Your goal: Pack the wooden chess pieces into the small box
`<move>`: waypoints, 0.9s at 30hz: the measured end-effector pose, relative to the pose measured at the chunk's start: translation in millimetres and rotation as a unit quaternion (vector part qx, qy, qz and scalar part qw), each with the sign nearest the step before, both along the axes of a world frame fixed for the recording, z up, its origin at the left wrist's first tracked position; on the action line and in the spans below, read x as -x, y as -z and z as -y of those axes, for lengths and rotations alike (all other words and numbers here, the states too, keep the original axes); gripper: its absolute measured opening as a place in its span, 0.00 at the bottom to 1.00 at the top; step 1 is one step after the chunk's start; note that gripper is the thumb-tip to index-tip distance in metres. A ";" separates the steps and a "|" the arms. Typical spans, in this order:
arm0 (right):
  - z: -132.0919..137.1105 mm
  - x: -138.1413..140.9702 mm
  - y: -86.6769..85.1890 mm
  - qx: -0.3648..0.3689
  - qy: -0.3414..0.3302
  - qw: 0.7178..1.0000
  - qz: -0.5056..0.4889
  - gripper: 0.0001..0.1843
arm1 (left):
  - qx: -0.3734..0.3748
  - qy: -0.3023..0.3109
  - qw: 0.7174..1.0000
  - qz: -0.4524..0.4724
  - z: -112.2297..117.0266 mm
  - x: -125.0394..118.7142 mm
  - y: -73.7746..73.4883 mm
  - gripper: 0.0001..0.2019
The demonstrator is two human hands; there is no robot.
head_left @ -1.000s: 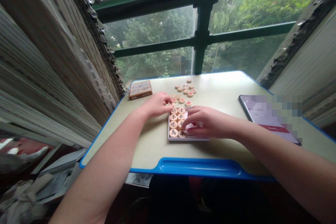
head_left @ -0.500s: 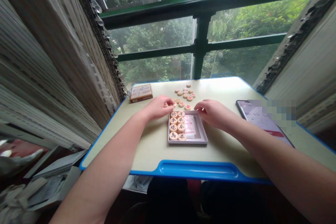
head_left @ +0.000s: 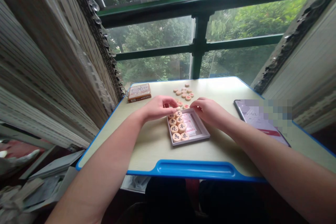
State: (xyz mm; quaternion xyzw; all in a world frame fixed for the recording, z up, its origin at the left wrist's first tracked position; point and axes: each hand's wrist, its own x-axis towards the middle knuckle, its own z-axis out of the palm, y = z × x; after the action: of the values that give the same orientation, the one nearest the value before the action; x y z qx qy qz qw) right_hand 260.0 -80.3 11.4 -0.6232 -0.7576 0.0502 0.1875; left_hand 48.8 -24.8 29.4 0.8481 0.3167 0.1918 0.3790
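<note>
In front of me lies a shallow pale box tray [head_left: 191, 140], turned slightly on the table. Its left side holds two columns of wooden Chinese chess pieces [head_left: 174, 128] with black characters; a folded paper with red lines [head_left: 189, 125] lies beside them. My left hand [head_left: 159, 107] is closed in a pinch on a chess piece [head_left: 178, 109] over the tray's far left corner. My right hand [head_left: 208, 111] has its fingers curled against the tray's far right corner, gripping the edge. Red-marked pieces [head_left: 186, 106] lie just beyond the tray, partly hidden by the left fingers.
Several more loose pieces [head_left: 184, 95] are scattered farther back. A brown printed box [head_left: 139, 92] sits at the far left, and a phone [head_left: 258, 120] lies on the right. The table [head_left: 147, 147] has a blue rim with a moulded groove [head_left: 195, 170] in front.
The tray has rotated a little, its far side shifting left. My right hand moved left with its corner. The left hand came right, from the loose pieces to over the tray's far edge.
</note>
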 end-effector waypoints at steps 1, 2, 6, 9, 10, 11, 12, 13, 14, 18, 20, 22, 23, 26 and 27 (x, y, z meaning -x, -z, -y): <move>0.1 0.0 0.7 -0.002 -0.002 1.000 -0.001 0.13 | 0.001 0.002 1.000 -0.007 -0.5 0.3 0.2 0.15; 0.4 0.1 1.5 -0.007 -0.002 1.000 -0.002 0.14 | 0.001 -0.001 1.000 -0.011 -1.4 0.4 0.7 0.15; 3.6 2.4 4.1 -0.072 -0.040 0.997 0.002 0.12 | -0.001 -0.035 0.999 0.011 -5.7 -0.1 4.2 0.14; 6.3 5.5 4.4 -0.110 -0.087 0.990 0.010 0.11 | 0.016 -0.081 0.996 0.022 -8.6 -0.6 6.3 0.13; 7.0 6.4 4.4 -0.114 -0.097 0.989 0.011 0.11 | 0.026 -0.096 0.995 0.018 -9.3 -0.7 6.8 0.13; 7.6 7.2 4.3 -0.115 -0.105 0.988 0.012 0.11 | 0.036 -0.109 0.993 0.011 -9.8 -0.9 7.1 0.13; 8.2 7.7 4.4 -0.115 -0.113 0.987 0.013 0.11 | 0.042 -0.117 0.992 0.003 -10.1 -1.0 7.2 0.13; 8.6 8.0 4.6 -0.113 -0.122 0.986 0.013 0.11 | 0.045 -0.120 0.992 -0.002 -10.1 -1.1 7.1 0.13; 9.0 8.2 4.9 -0.111 -0.131 0.985 0.015 0.11 | 0.042 -0.122 0.992 -0.005 -10.0 -1.2 6.8 0.13; 9.5 8.3 6.7 -0.108 -0.158 0.981 0.018 0.12 | 0.009 -0.128 0.992 -0.005 -8.5 -1.1 4.8 0.14; 9.2 8.4 7.5 -0.111 -0.163 0.980 0.016 0.12 | -0.004 -0.131 0.991 -0.003 -8.2 -0.8 4.3 0.14; 9.0 8.4 8.0 -0.113 -0.167 0.979 0.015 0.12 | -0.008 -0.131 0.991 -0.002 -8.5 -0.5 4.5 0.13; 8.9 8.3 8.1 -0.113 -0.167 0.979 0.015 0.12 | -0.007 -0.131 0.991 -0.002 -8.7 -0.5 4.9 0.13; 8.9 8.1 8.0 -0.113 -0.161 0.980 0.016 0.12 | 0.002 -0.123 0.992 0.009 -9.3 -0.6 6.1 0.13; 9.1 8.1 7.7 -0.114 -0.157 0.981 0.015 0.12 | 0.007 -0.117 0.993 0.016 -9.2 -0.6 6.3 0.13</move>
State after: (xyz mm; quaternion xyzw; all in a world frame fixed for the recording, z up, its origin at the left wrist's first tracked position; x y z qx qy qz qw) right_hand 251.9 -89.4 3.6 -0.4722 -0.8493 -0.0170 0.2357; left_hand 49.4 -15.5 23.1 0.7993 0.4090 0.2460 0.3652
